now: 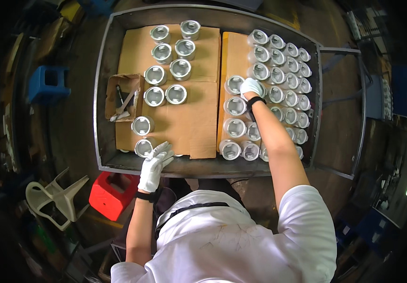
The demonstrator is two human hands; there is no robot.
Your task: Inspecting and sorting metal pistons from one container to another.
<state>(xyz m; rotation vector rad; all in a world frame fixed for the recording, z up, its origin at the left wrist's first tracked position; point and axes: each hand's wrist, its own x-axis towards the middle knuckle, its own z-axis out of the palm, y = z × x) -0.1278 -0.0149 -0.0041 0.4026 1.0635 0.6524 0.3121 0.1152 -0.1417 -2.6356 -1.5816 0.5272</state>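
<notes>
While among silvery cylinders [235, 106], right hand [251, 88] with grip unclear, left hand [156, 163] loosely spread.

Left grip [152, 167] sits near, fingers [164, 150] extended; right grip [252, 88] reaches farther.

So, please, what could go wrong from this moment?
The right hand reaches among closely spaced metal cylinders, so it might knock a neighbour. The right forearm extends over part of that group and could brush some tops. The left hand is right beside a left-side cylinder; a careless move might push it.
</notes>
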